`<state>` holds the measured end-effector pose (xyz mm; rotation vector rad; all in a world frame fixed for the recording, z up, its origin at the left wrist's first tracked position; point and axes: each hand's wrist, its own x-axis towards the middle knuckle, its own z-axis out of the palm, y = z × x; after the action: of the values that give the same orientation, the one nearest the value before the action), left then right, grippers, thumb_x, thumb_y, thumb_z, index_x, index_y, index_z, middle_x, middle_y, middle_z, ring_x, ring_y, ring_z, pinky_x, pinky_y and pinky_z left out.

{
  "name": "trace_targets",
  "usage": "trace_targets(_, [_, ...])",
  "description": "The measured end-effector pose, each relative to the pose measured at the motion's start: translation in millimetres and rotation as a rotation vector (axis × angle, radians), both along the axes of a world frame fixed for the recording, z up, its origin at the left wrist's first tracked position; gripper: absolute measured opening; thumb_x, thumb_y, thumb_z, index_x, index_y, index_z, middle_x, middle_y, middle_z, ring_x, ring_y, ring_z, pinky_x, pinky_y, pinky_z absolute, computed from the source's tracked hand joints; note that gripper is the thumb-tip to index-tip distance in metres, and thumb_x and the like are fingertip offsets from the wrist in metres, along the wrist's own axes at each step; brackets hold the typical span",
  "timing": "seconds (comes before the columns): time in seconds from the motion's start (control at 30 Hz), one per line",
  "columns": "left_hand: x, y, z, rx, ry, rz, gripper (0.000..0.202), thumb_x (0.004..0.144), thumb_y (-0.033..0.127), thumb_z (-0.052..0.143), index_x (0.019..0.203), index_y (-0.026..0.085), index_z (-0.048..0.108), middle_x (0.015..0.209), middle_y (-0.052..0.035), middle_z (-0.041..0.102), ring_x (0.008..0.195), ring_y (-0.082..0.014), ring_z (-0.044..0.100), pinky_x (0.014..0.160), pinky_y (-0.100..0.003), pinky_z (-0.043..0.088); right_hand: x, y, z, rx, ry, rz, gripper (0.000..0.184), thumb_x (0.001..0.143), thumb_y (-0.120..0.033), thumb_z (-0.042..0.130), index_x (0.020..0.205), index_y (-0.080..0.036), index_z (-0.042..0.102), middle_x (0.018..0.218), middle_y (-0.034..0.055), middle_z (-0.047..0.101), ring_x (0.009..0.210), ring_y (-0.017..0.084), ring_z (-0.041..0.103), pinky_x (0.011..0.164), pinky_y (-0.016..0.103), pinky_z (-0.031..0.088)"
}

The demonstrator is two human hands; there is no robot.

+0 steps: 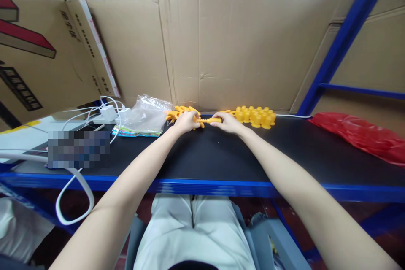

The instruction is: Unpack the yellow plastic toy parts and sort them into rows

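Note:
Between my two hands is a slim yellow-orange plastic piece [209, 121], lying roughly level just above the black tabletop. My left hand [186, 123] pinches its left end, fingers closed. At the thicker right end, the fingers of my right hand [228, 122] are closed around it. A pile of curved orange pieces [182, 110] lies behind and beside my left hand, partly hidden by it. To the right of my right hand stand several yellow spool-shaped pieces [256, 117] in a tight cluster. The exact kind of the held piece is too small to tell.
Clear plastic bags [147, 112] lie left of the pile. Farther left are white chargers with cables [108, 113] and a blurred-out flat object [79, 149]. A red plastic bag [357, 135] lies at right. Cardboard [247, 46] walls the back; a blue beam [215, 186] edges the front.

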<state>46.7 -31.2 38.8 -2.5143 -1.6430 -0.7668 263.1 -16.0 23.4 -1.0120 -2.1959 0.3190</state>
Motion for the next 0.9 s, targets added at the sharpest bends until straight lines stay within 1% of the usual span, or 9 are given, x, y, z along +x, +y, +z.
trace_targets(0.17, [-4,-5,-8.2,0.039,-0.012,0.004,0.028,0.072,0.027,0.061,0.097,0.016,0.063,0.087,-0.0081,0.068,0.086,-0.0246,0.063,0.078,-0.033,0.046,-4,1,-2.1,-0.091,0.007,0.031,0.038,0.076,-0.050,0.058,0.085,-0.014,0.064,0.074,0.0045,0.062,0.064,0.014,0.050,0.061,0.027,0.037])
trace_targets(0.33, [-9,-4,-13.0,0.037,-0.019,0.005,0.030,0.073,0.027,0.061,0.101,0.016,0.062,0.087,-0.0077,0.068,0.086,-0.0242,0.063,0.078,-0.033,0.046,-9,-1,-2.4,-0.209,0.082,0.047,0.044,0.074,-0.056,0.057,0.083,-0.013,0.063,0.064,0.0030,0.059,0.058,0.014,0.050,0.058,0.027,0.037])
trace_targets(0.53, [-7,-8,-14.3,0.057,-0.021,0.037,0.031,0.074,0.026,0.059,0.104,0.017,0.061,0.088,-0.0084,0.068,0.086,-0.0240,0.064,0.079,-0.032,0.046,-10,-4,1.3,-0.334,0.189,0.053,0.040,0.071,-0.056,0.062,0.072,-0.016,0.061,0.059,0.0008,0.057,0.054,0.012,0.050,0.057,0.027,0.039])
trace_targets(0.67, [-5,-12,-13.5,0.058,-0.012,0.040,0.033,0.075,0.026,0.058,0.106,0.015,0.060,0.090,-0.0094,0.069,0.088,-0.0235,0.063,0.082,-0.032,0.045,-11,-5,1.7,-0.392,0.251,0.055,0.042,0.069,-0.058,0.064,0.066,-0.016,0.058,0.057,-0.0007,0.055,0.051,0.010,0.048,0.055,0.026,0.038])
trace_targets(0.73, [-4,-12,-13.4,0.061,-0.011,0.046,0.033,0.075,0.025,0.058,0.107,0.014,0.059,0.093,-0.0101,0.069,0.089,-0.0233,0.063,0.083,-0.032,0.045,-11,-5,1.9,-0.445,0.292,0.065,0.043,0.068,-0.058,0.066,0.064,-0.016,0.057,0.055,-0.0016,0.053,0.049,0.009,0.046,0.053,0.026,0.036])
trace_targets(0.9, [-3,-12,-14.0,0.077,-0.013,0.043,0.034,0.076,0.027,0.058,0.107,0.014,0.059,0.097,-0.0118,0.068,0.092,-0.0252,0.063,0.083,-0.033,0.045,-13,-6,2.9,-0.604,0.401,0.124,0.043,0.068,-0.055,0.069,0.061,-0.017,0.051,0.052,-0.0041,0.045,0.045,0.006,0.037,0.046,0.023,0.028])
